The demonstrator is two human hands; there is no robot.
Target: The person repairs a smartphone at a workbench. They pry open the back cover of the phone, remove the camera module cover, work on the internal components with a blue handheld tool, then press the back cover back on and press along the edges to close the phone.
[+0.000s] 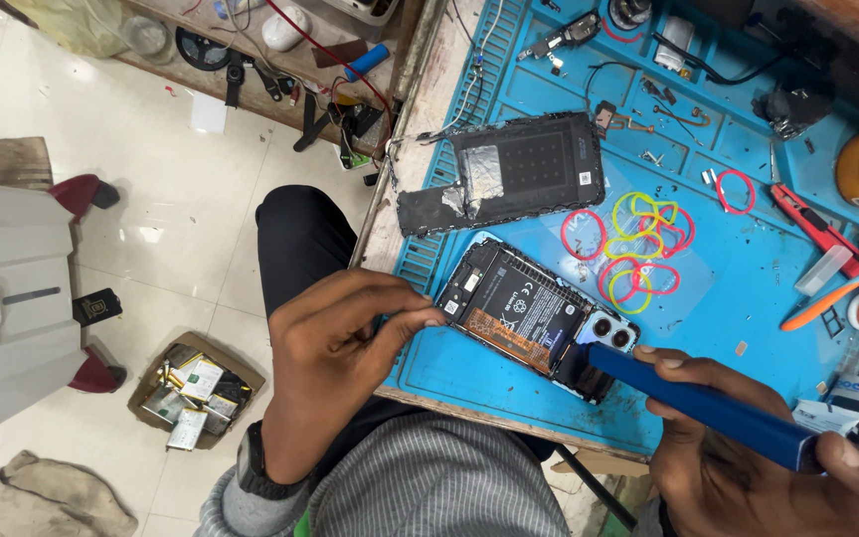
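Head view is looking straight down at a blue repair mat (748, 288), and the action is centred on an opened smartphone (534, 316) lying on it with its back off, battery and twin camera lenses showing. Left hand (335, 348) is pinching the phone's near end, thumb and fingertips closed narrowly on the bottom edge, steadying it at the mat's left border. Right hand (748, 447) is wrapping firmly around a blue electric screwdriver (698, 403), whose tip is pressing down on the phone's frame just below the camera lenses. Just above the phone, a detached black back panel (509, 169) with silver foil patches is lying apart from it on the mat. Coloured rubber bands (638, 244), red, yellow and pink, are scattering to the right of the phone, one red ring sitting further off. A red-handled cutter (815, 224) is resting near the mat's right side, with an orange-and-blue toothbrush (837, 288) lying just beside it. Down on the tiled floor, a cardboard box of old batteries (194, 390) is sitting well apart from the bench.
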